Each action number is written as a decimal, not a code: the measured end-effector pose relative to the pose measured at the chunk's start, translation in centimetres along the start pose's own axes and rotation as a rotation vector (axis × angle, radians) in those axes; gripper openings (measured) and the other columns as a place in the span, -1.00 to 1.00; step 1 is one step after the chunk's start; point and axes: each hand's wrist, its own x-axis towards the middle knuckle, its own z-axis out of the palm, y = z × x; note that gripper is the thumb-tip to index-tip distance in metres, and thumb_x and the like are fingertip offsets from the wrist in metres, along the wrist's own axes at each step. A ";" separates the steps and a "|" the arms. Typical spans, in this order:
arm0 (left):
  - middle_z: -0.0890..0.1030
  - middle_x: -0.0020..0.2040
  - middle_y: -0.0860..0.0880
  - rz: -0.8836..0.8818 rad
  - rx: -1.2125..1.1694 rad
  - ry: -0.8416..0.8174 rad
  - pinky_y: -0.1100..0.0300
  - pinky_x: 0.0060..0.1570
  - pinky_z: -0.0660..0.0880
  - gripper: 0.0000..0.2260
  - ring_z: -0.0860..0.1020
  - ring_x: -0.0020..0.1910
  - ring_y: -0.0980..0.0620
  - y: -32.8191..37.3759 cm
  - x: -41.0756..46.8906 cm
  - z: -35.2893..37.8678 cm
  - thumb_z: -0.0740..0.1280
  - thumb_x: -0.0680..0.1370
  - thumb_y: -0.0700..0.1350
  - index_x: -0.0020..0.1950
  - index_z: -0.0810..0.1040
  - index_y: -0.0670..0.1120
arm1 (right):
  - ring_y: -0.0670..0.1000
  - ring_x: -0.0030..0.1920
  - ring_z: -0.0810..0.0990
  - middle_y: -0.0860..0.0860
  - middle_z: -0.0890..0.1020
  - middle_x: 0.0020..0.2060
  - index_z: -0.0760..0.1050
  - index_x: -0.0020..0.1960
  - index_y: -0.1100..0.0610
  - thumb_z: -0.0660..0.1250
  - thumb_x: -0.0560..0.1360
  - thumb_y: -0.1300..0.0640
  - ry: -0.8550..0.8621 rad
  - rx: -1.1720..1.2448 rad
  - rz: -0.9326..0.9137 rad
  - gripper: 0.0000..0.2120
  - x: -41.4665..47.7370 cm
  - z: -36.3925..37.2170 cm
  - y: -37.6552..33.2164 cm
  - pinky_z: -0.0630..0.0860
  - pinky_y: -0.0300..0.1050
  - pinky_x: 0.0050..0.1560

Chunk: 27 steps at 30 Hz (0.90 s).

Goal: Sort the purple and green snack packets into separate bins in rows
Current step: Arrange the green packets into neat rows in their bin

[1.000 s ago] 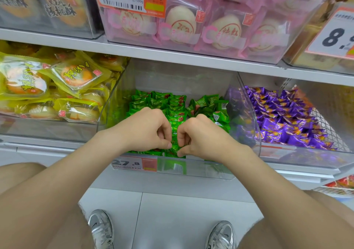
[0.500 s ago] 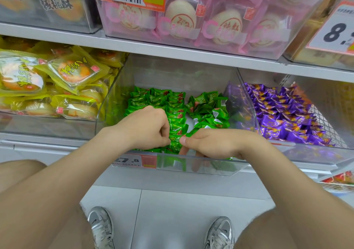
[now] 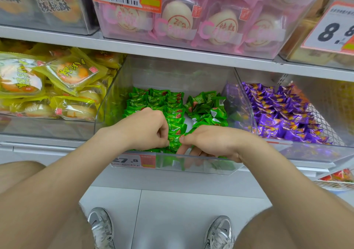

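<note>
Head: left hand [image 3: 145,131] pinches green packet [image 3: 174,143] at bin [image 3: 220,167] front, right hand [image 3: 212,143] flat, fingers [image 3: 183,150] straight. Align edges, press row tight.

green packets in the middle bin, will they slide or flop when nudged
Probably light: the green packets are small and the left hand pinches one. Their glossy wrappers likely slide easily. Those jumbled on the right suggest they tip readily.

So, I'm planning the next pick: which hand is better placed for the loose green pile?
Probably right: the right hand lies directly before the loose green pile, fingers straight, while the left hand pinches a row packet further left.
</note>
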 end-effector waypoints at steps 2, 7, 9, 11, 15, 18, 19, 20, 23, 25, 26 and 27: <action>0.65 -0.37 0.17 0.006 0.001 -0.004 0.11 -0.09 0.64 -0.84 0.61 -0.29 0.25 -0.1 0.0 0.0 0.54 0.50 0.07 -0.23 0.72 0.06 | -0.03 -0.17 0.66 0.01 0.78 -0.05 0.74 0.07 0.01 0.17 0.70 -0.19 0.083 -0.063 -0.069 -0.57 0.1 0.2 0.2 0.53 -0.06 0.02; 0.65 -0.37 0.14 0.017 0.008 -0.015 0.08 -0.15 0.63 -0.86 0.61 -0.28 0.20 -0.3 0.2 0.0 0.51 0.50 0.04 -0.24 0.70 0.05 | -0.12 -0.05 0.65 -0.08 0.75 0.00 0.74 0.15 -0.09 0.08 0.72 -0.25 0.107 -0.252 -0.341 -0.52 -1.0 0.4 -0.5 0.57 -0.07 0.18; 0.64 -0.37 0.13 0.025 0.013 -0.015 0.06 -0.15 0.63 -0.88 0.61 -0.28 0.19 -0.4 0.2 0.0 0.49 0.49 0.01 -0.24 0.70 0.05 | -0.08 -0.06 0.62 0.03 0.71 -0.06 0.72 0.08 -0.06 -0.02 0.69 -0.34 0.087 -0.341 -0.349 -0.40 -1.3 0.6 -0.7 0.54 -0.07 0.15; 0.66 -0.35 0.13 0.027 0.013 -0.021 0.05 -0.14 0.64 -0.91 0.62 -0.26 0.18 -0.5 0.2 0.0 0.47 0.49 -0.01 -0.21 0.71 0.05 | -0.05 -0.29 0.44 0.07 0.48 -0.31 0.50 -0.21 0.09 -0.08 0.66 -0.39 0.052 -0.423 -0.339 -0.33 -1.5 1.0 -0.6 0.46 -0.04 -0.08; 0.67 -0.34 0.16 0.028 -0.017 -0.018 0.05 -0.12 0.65 -0.89 0.63 -0.27 0.22 -0.7 0.2 0.1 0.51 0.48 0.06 -0.21 0.72 0.08 | 0.03 -0.06 0.58 0.18 0.61 -0.10 0.51 0.02 0.30 -0.16 0.61 -0.44 -0.015 -0.491 -0.303 -0.16 -1.7 1.4 -0.5 0.49 0.00 0.14; 0.66 -0.34 0.17 0.028 -0.028 -0.013 0.05 -0.13 0.65 -0.89 0.62 -0.27 0.23 -0.8 0.2 0.2 0.51 0.48 0.08 -0.21 0.72 0.09 | 0.10 0.54 0.35 0.20 0.49 0.44 0.46 0.42 0.24 -0.20 0.54 -0.49 -0.067 -0.505 -0.248 -0.05 -1.6 1.3 -0.5 0.27 0.08 0.56; 0.66 -0.34 0.17 0.029 -0.023 -0.011 0.06 -0.13 0.65 -0.89 0.62 -0.27 0.23 -0.8 0.2 0.3 0.51 0.49 0.08 -0.21 0.72 0.09 | 0.02 0.59 0.28 0.13 0.48 0.47 0.48 0.42 0.19 -0.20 0.54 -0.50 -0.065 -0.505 -0.239 -0.07 -1.7 1.2 -0.5 0.20 0.03 0.59; 0.66 -0.34 0.17 0.030 -0.020 -0.007 0.06 -0.13 0.65 -0.89 0.62 -0.27 0.24 -0.7 0.2 0.3 0.51 0.49 0.07 -0.21 0.72 0.09 | -0.03 0.59 0.27 0.08 0.48 0.48 0.50 0.42 0.16 -0.19 0.55 -0.49 -0.066 -0.507 -0.229 -0.09 -1.7 1.1 -0.6 0.18 -0.01 0.59; 0.66 -0.34 0.16 0.025 -0.015 0.002 0.07 -0.13 0.65 -0.87 0.62 -0.27 0.22 -0.7 0.2 0.3 0.51 0.50 0.06 -0.22 0.71 0.08 | 0.07 0.42 0.47 0.15 0.55 0.36 0.56 0.34 0.19 -0.13 0.59 -0.49 -0.029 -0.512 -0.242 -0.13 -1.6 0.8 -0.5 0.33 0.10 0.51; 0.66 -0.35 0.16 0.024 -0.011 0.011 0.07 -0.13 0.64 -0.85 0.62 -0.28 0.21 -0.8 0.2 0.3 0.52 0.50 0.08 -0.24 0.71 0.08 | 0.09 0.31 0.54 0.16 0.58 0.27 0.57 0.31 0.21 -0.10 0.56 -0.52 0.007 -0.490 -0.235 -0.10 -1.8 0.6 -0.4 0.39 0.13 0.45; 0.66 -0.35 0.16 0.022 -0.010 0.012 0.07 -0.13 0.64 -0.85 0.62 -0.28 0.21 -0.8 0.2 0.3 0.52 0.50 0.08 -0.24 0.71 0.08 | 0.11 0.30 0.55 0.18 0.58 0.26 0.57 0.31 0.21 -0.08 0.57 -0.50 0.013 -0.480 -0.221 -0.13 -1.9 0.4 -0.5 0.40 0.13 0.44; 0.66 -0.35 0.15 0.021 -0.009 0.010 0.08 -0.12 0.64 -0.85 0.62 -0.28 0.21 -0.8 0.2 0.3 0.52 0.50 0.08 -0.24 0.71 0.08 | 0.11 0.28 0.55 0.19 0.58 0.23 0.58 0.32 0.19 -0.05 0.62 -0.43 0.004 -0.467 -0.207 -0.21 -2.1 0.2 -0.4 0.41 0.12 0.43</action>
